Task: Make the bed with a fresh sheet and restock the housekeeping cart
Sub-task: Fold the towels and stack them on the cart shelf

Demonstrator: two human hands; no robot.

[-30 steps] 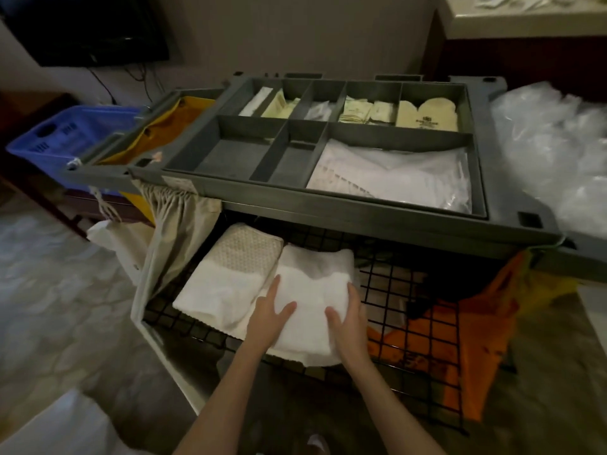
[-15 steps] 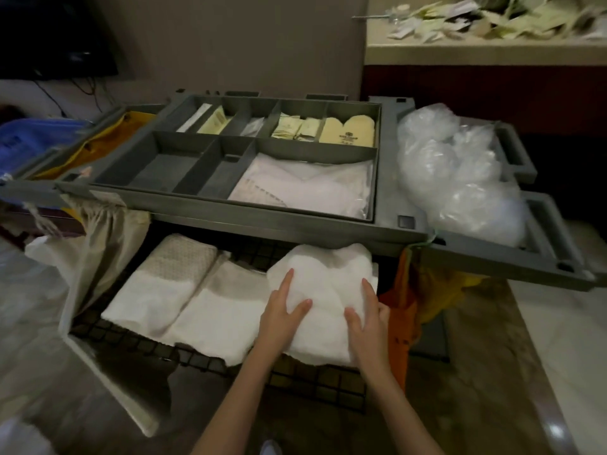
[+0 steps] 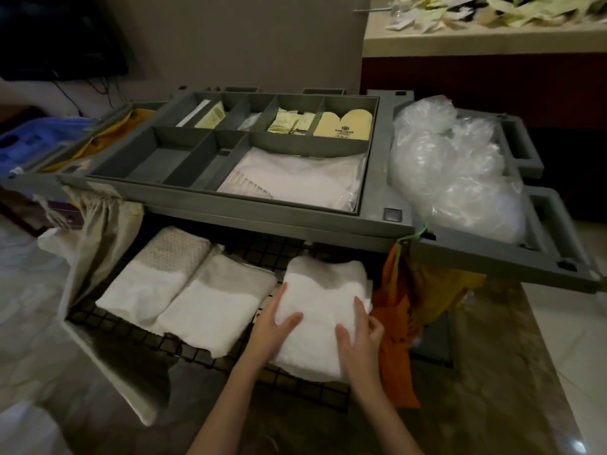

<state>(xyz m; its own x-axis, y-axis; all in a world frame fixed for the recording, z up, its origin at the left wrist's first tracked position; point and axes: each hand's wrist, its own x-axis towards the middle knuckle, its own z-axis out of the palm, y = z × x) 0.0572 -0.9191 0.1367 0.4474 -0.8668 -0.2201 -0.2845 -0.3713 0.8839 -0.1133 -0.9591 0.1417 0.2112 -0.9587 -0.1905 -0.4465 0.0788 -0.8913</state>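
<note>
**Fingers flat on the third towel**

Fingers (image 3: 359, 311) of the right hand (image 3: 358, 336) lie straight across the near right part of a folded white towel (image 3: 323, 307), and the left hand (image 3: 274, 326) rests flat on its left edge, thumb on top; neither grips, both press. The towel sits on the cart's black wire shelf (image 3: 230, 353), under the grey organiser tray (image 3: 236, 201), a small gap from two folded towels (image 3: 184, 297) to its left (apparently a row being laid). Flat palms probably keep the fold from springing open while it is squared up beside the orange bag (image 3: 394, 330).
</note>
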